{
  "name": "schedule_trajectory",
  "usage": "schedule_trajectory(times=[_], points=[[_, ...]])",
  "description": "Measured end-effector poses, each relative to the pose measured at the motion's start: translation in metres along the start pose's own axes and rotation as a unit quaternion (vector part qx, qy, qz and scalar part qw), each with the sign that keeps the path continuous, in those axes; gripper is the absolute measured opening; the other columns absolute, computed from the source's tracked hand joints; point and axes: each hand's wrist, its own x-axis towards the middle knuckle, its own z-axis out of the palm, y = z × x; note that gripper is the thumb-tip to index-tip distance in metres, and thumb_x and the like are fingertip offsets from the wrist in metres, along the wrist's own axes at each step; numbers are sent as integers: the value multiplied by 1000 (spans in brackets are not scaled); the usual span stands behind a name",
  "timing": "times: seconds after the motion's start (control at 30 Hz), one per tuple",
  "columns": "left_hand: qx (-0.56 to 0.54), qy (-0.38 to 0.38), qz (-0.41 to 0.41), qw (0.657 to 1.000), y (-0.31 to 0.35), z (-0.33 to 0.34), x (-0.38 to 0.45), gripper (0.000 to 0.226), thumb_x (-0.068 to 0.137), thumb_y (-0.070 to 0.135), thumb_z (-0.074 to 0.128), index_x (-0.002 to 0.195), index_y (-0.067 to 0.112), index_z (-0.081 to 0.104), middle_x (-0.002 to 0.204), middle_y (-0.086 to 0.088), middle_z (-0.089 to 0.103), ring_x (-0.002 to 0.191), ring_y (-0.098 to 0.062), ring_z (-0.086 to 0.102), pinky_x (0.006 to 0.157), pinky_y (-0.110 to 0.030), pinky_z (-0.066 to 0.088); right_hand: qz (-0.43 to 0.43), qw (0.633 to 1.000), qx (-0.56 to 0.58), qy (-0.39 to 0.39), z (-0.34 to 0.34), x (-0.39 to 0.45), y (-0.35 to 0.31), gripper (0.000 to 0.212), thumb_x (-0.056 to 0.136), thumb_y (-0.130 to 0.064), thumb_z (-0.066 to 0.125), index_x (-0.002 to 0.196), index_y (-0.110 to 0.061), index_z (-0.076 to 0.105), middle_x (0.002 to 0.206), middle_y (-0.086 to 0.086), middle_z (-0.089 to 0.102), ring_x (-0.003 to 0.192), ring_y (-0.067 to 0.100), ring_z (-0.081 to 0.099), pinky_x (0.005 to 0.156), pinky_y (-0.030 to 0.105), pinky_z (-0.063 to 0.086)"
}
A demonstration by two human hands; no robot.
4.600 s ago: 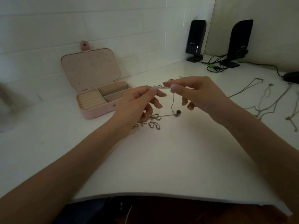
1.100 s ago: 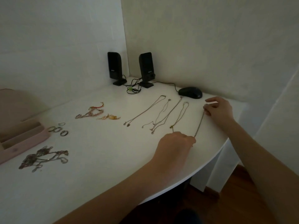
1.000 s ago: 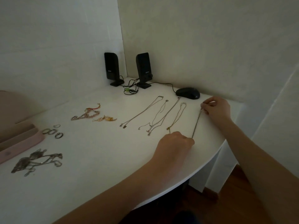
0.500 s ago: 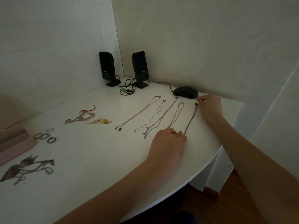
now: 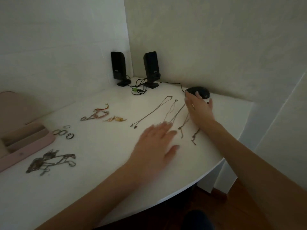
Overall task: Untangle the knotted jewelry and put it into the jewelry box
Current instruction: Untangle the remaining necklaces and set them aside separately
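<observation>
In the head view, we see both hands empty. Our left hand [image 5: 157, 140] hangs flat and blurred above the table [image 5: 103, 146], fingers [image 5: 163, 128] spread and straight, gripping nothing. Our right hand [image 5: 198, 108] is also open near the table's far right corner, palm down, fingers reaching toward the black mouse [image 5: 199, 92].

The knotted jewelry [image 5: 49, 161] lies near the table's left edge, well apart from both hands, just in front of the pink jewelry box [image 5: 25, 146]. Its long axis runs roughly left to right. It lies left of the left hand's fingers and slightly nearer us; the left hand is clearly the closer one, so we judge the coming reach is a leftward sweep of that hand.

Between the hands, straightened necklaces [image 5: 167, 112] lie in a row, running from the far right corner toward us. Rings [image 5: 64, 131] sit just beside the box, bracelets [image 5: 96, 113] farther back.
</observation>
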Motion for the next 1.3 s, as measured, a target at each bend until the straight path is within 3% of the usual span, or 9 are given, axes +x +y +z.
schedule_trajectory(times=[0.13,0.27,0.37,0.57,0.67,0.87,1.1,1.2,1.3], points=[[33,71,-114,990,-67,-37,-56,22,84,26,49,92,17,69,98,-1,70,91,-25,64,80,-32,44,-155,981,119,-11,18,-31,-100,26,100,-33,46,108,-19,66,93,-5,69,88,11,62,102,40,41],[168,-28,-257,951,-123,-73,-117,38,76,12,75,113,7,66,107,-13,69,99,-34,63,74,-41,56,-291,905,147,-274,50,-62,-192,33,89,-24,67,121,-18,64,117,-4,62,97,10,56,80,17,41],[143,-83,-310,936,-146,-85,-150,39,94,26,53,131,11,54,128,-10,59,120,-27,51,94,-40,48,-304,874,106,-365,78,-72,-238,49,84,-28,73,129,-18,57,129,1,53,111,16,52,83,17,36],[95,14,-235,967,-165,-84,-168,24,87,20,46,80,11,68,76,-8,66,70,-31,62,58,-36,51,-311,874,140,-347,112,-83,-282,29,80,-25,76,105,-14,65,94,-6,50,71,2,45,59,4,34],[54,69,-240,967,-175,-76,-168,22,89,22,44,81,13,62,76,0,62,72,-21,57,63,-32,45,-308,882,153,-323,122,-83,-282,15,85,-26,70,91,-13,62,79,-9,51,65,1,44,57,6,35],[-239,291,-416,827,-183,-80,-158,16,97,15,51,82,19,53,75,-1,62,67,-11,56,68,-17,43,-256,890,224,-302,128,-78,-277,16,95,-27,58,86,-14,52,87,6,65,67,6,53,59,13,39],[-484,298,-403,717,-181,-84,-155,14,95,11,53,83,12,59,64,2,59,49,-3,52,50,-20,45,-118,854,409,-299,121,-84,-282,11,90,-5,52,79,-9,51,89,13,72,67,12,65,61,18,47],[-511,267,-392,717,-179,-87,-155,8,93,9,55,95,7,62,77,1,69,56,-3,58,44,-16,43,-175,891,338,-247,122,-89,-282,7,86,-11,58,90,-14,62,90,-1,67,72,12,60,66,21,46],[-503,266,-385,727,-174,-88,-156,18,84,9,66,102,6,64,74,1,73,60,-7,65,44,-16,45,-185,861,376,-287,117,-96,-287,17,90,-8,56,102,-13,67,94,4,68,75,9,58,71,20,47]])
